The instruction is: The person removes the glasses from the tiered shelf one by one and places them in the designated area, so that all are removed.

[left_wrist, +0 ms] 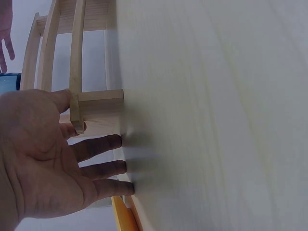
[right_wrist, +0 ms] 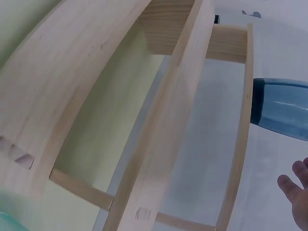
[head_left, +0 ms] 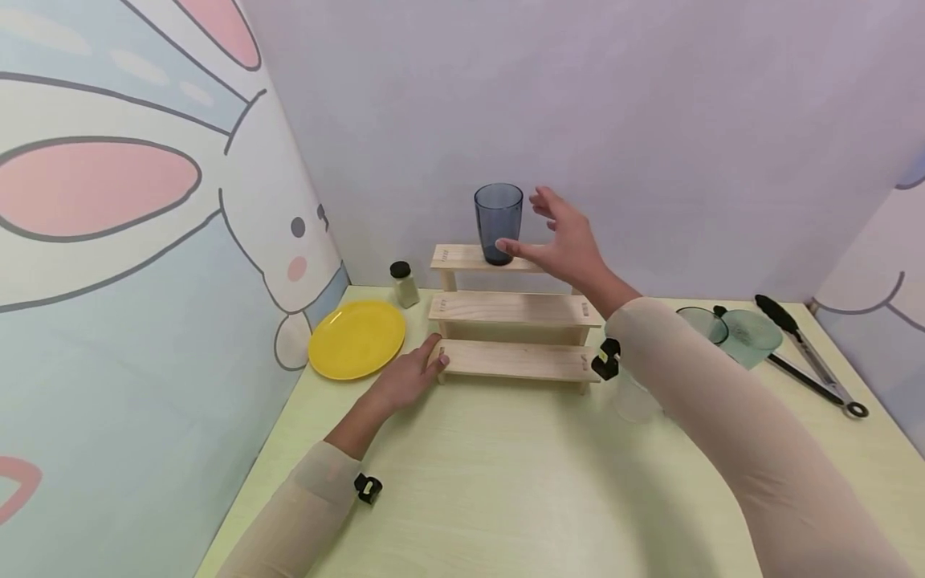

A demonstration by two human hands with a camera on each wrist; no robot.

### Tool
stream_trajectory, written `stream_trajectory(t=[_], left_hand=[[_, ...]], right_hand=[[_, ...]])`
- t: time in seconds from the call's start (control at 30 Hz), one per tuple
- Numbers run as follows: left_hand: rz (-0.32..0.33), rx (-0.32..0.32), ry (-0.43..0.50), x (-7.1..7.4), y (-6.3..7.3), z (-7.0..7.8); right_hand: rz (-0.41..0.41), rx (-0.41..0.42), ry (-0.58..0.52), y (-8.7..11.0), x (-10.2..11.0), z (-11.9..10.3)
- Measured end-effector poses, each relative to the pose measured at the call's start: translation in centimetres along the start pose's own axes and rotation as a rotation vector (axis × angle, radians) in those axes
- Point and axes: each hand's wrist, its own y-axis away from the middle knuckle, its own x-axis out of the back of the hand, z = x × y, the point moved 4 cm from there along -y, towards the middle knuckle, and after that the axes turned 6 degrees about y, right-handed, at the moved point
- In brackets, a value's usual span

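Note:
A three-tier wooden shelf (head_left: 515,360) stands against the back wall. My left hand (head_left: 406,377) is at the left end of its lowest step, with thumb and index finger pinching the board end; in the left wrist view, that hand's (left_wrist: 53,159) other fingers reach straight toward the tabletop. On the top step stands an upright blue tumbler (head_left: 499,217). My right hand (head_left: 567,241) is just right of it, fingers spread; from the head its thumb overlaps the tumbler's lower part. In the right wrist view a gap shows between the fingers (right_wrist: 288,187) and the tumbler (right_wrist: 284,108).
Left of the shelf are a yellow plate (head_left: 357,340) and a small black-lidded jar (head_left: 405,285). At the right lie black-and-metal tongs (head_left: 812,357) and a pale green, translucent object (head_left: 751,333). A clear item (head_left: 636,401) is partly behind the right sleeve.

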Motion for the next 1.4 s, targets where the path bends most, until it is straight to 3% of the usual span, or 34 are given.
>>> stream_trajectory(t=[0.07, 0.2, 0.4, 0.7, 0.87, 1.0, 1.27, 1.4], left_hand=[[-0.014, 0.036, 0.038, 0.5, 0.4, 0.9], [-0.013, 0.041, 0.05, 0.5, 0.3, 0.8], [0.002, 0.005, 0.014, -0.4, -0.5, -0.6], [-0.012, 0.056, 0.065, 1.1, 1.5, 2.7], [-0.019, 0.074, 0.077, 1.3, 1.6, 3.1], [0.001, 0.035, 0.037, 0.5, 0.8, 1.3], [-0.015, 0.097, 0.069, 0.6, 0.9, 2.0], [0.007, 0.049, 0.042, -0.1, 0.3, 0.6]], right_hand=[[0.009, -0.015, -0.027, -0.4, -0.3, -0.2], [0.013, -0.065, -0.073, -1.0, -0.9, -0.4], [0.01, -0.148, -0.119, -1.6, -1.9, -0.8], [0.012, -0.195, -0.217, -2.6, -3.1, -1.7], [0.018, -0.197, -0.232, -2.9, -3.4, -2.0], [0.02, -0.209, -0.244, -3.0, -3.5, -2.1], [0.03, -0.213, -0.26, -3.0, -3.2, -2.2], [0.031, -0.205, -0.256, -3.0, -3.1, -2.3]])
